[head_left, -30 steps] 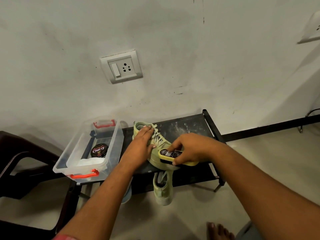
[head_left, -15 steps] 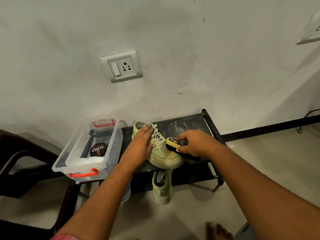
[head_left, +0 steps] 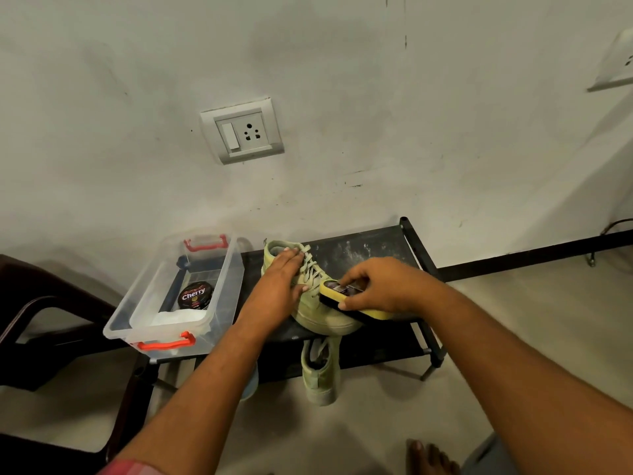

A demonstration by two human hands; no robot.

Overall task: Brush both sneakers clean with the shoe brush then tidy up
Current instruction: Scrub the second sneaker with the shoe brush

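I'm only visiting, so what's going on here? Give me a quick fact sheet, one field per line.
Activity: brushing a pale green sneaker on a black rack
Left hand: rests flat on its laces
Right hand: grips the shoe brush against its side
Second sneaker: below the top shelf
Clear box: left of the sneaker, holds a polish tin

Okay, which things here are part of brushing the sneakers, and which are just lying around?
In the job: sneaker on the rack, pressed by the left hand; shoe brush in the right hand; second sneaker lower down; clear box, probably for tidying.
Lying about: polish tin in the box, wall socket, dark chair.
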